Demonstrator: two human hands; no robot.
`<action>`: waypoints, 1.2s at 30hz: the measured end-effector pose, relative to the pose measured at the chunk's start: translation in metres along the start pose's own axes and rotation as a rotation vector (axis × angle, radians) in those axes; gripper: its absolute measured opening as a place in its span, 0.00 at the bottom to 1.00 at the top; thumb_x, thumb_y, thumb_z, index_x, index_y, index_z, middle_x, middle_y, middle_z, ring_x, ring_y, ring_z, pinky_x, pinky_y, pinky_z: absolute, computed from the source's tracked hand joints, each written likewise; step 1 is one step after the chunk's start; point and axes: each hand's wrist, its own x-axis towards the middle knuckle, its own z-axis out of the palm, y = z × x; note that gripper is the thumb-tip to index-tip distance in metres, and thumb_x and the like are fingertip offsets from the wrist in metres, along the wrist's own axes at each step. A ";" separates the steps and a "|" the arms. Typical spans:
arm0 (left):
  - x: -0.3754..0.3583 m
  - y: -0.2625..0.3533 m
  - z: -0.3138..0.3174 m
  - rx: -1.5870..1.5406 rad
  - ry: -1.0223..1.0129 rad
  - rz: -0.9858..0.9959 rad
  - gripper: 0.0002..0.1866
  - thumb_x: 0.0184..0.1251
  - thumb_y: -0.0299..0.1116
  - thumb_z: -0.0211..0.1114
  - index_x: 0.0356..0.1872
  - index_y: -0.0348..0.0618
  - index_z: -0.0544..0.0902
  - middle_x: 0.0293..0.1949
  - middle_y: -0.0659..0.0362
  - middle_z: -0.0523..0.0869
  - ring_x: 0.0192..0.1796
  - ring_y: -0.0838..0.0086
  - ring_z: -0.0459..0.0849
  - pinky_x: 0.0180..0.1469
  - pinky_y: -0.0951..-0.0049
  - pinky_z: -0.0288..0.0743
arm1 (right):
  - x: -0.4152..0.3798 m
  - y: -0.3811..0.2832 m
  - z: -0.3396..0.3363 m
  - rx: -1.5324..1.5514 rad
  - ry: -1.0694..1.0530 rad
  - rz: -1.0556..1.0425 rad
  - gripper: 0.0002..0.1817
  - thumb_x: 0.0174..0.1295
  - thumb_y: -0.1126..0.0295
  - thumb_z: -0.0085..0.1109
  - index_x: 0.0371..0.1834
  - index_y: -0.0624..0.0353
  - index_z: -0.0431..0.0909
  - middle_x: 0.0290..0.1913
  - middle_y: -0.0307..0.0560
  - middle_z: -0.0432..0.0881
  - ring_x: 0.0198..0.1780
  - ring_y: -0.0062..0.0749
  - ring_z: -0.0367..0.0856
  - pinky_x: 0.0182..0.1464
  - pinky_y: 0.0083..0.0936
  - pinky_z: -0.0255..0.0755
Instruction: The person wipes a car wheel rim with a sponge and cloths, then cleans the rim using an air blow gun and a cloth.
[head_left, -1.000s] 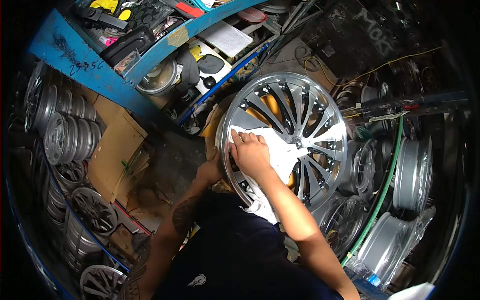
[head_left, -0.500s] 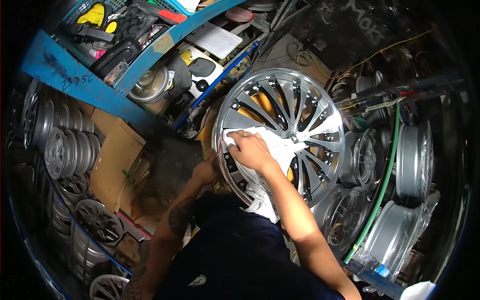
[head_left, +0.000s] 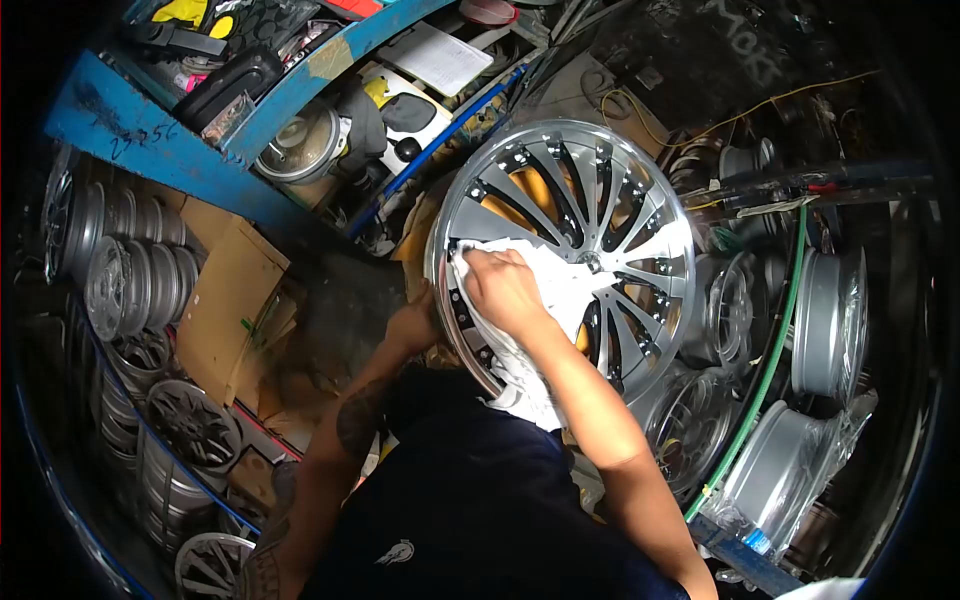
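Observation:
A large black and silver wheel rim (head_left: pixel 545 160) stands in front of me, its spoked face towards me. My right hand (head_left: pixel 503 290) presses a white cloth (head_left: pixel 560 290) against the left part of the spokes, with its fingers curled into the fabric. Part of the cloth hangs down over the lower left edge of the rim. At the rim's left outer side is my left hand (head_left: pixel 413 322), its fingers partly hidden behind the edge.
Stacked silver rims (head_left: pixel 125 290) and cardboard (head_left: pixel 225 310) lie to the left. Wrapped rims (head_left: pixel 830 320) and a green hose (head_left: pixel 765 390) are on the right. A blue shelf beam (head_left: pixel 160 150) crosses the upper left, near a blue bar (head_left: pixel 430 155).
The fingers of my right hand have curled in, and the hand sits slightly further right on the cloth. The view has shifted a little, so the shelf appears higher.

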 end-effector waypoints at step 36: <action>0.001 -0.001 -0.010 0.032 0.070 0.073 0.42 0.66 0.43 0.63 0.81 0.46 0.59 0.52 0.33 0.86 0.50 0.37 0.87 0.55 0.43 0.80 | -0.062 0.037 -0.055 0.139 0.276 0.510 0.18 0.74 0.69 0.57 0.59 0.71 0.72 0.48 0.72 0.83 0.52 0.66 0.84 0.54 0.53 0.79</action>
